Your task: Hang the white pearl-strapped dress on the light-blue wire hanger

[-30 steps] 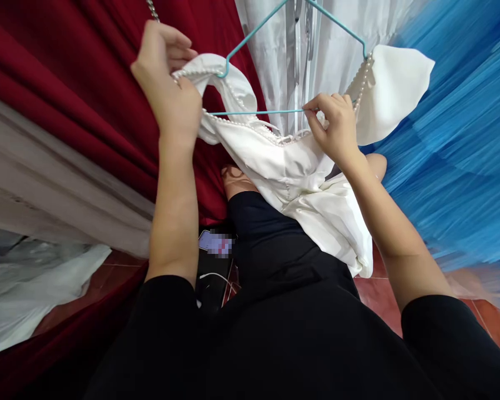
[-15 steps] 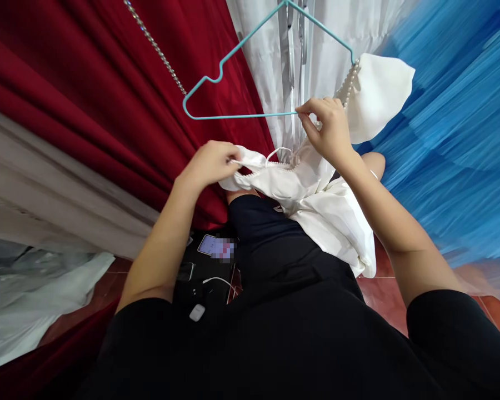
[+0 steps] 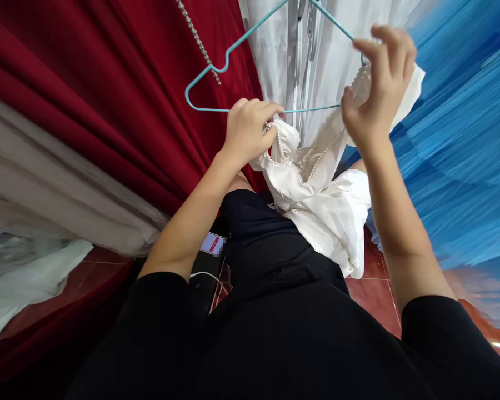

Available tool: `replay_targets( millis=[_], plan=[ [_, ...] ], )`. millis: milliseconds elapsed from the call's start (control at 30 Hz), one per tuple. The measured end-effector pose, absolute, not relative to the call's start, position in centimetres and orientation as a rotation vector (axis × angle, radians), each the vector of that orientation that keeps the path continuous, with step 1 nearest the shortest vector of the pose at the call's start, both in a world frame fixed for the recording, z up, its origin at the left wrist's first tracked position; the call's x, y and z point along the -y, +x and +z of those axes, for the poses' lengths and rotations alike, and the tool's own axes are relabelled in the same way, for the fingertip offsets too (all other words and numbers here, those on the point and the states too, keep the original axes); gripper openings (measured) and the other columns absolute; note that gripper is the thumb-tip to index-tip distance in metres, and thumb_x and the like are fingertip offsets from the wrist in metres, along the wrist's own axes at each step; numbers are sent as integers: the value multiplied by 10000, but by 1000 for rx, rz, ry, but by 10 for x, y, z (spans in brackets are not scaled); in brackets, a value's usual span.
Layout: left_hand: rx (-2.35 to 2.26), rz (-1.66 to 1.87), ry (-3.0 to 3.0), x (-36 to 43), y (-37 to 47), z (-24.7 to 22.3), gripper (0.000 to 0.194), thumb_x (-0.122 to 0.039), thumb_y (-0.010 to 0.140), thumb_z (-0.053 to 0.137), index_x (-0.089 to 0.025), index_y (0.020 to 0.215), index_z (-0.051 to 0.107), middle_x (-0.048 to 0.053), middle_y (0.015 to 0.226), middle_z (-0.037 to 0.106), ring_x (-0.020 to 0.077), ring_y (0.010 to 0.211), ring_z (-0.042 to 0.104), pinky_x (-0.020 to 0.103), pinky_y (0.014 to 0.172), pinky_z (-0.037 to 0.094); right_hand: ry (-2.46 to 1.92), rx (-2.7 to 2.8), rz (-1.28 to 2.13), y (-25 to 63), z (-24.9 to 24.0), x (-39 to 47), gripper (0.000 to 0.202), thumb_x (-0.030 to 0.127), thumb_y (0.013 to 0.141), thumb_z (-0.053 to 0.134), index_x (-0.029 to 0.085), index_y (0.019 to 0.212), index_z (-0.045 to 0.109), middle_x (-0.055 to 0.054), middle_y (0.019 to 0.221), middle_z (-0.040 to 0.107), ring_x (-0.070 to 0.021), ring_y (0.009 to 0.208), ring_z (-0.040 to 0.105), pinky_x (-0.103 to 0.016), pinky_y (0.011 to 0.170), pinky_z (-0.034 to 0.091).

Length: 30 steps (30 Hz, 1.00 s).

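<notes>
Behind right hand (image 3: 375, 83), hanger (image 3: 233, 61) corner hidden.

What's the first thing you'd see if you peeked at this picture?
Probably the white garment with pearl trim, bunched in the middle and half hanging from a teal wire hanger up top. The left hand grips its pearl edge, and the right hand pinches the strap at the hanger's right end. Deep red drapes fill the left side, bright blue fabric the right.

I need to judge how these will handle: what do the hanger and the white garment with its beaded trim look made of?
Hanger: thin teal rod, probably coated wire, going by its slim bent shape. Garment: smooth white woven cloth with a slight satin-like sheen, folding softly. Trim: small round pearl-like beads, likely plastic; real material unclear.
</notes>
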State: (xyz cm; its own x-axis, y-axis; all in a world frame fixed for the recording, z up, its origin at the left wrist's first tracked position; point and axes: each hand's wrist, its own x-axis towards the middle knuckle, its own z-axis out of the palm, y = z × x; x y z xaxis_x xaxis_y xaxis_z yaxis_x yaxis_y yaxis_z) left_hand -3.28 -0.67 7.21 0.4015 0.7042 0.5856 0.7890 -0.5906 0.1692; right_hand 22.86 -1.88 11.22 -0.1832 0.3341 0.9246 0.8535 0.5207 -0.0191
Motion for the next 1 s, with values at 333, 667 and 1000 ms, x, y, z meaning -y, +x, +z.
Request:
replay_targets(
  millis=[333, 667, 1000],
  plan=[
    [1132, -1049, -2537, 18, -50, 92, 307, -174, 869, 497, -253, 1069, 715, 50, 858, 694, 301, 899, 602, 415, 854, 482, -1177, 1548, -517, 276, 131, -19, 296, -36, 854, 463, 225, 920, 587, -39, 905, 598, -174, 816, 537, -310, 762, 431],
    [1178, -1033, -2580, 17, -47, 88, 294, -181, 860, 543, -212, 1097, 715, 76, 806, 630, 331, 935, 559, 437, 888, 453, -1552, 1793, -336, 312, 94, -4, 135, 107, 842, 539, 144, 836, 669, -80, 825, 660, -169, 743, 584, -299, 663, 434],
    [1154, -1066, -2613, 10, -37, 82, 285, -200, 921, 507, -233, 1135, 693, 74, 904, 649, 314, 990, 559, 443, 936, 434, -1102, 2214, -147, 232, 99, 31, 319, 342, 863, 624, 364, 1181, 619, 6, 1313, 560, -305, 1272, 469, -502, 1097, 413]
  ],
)
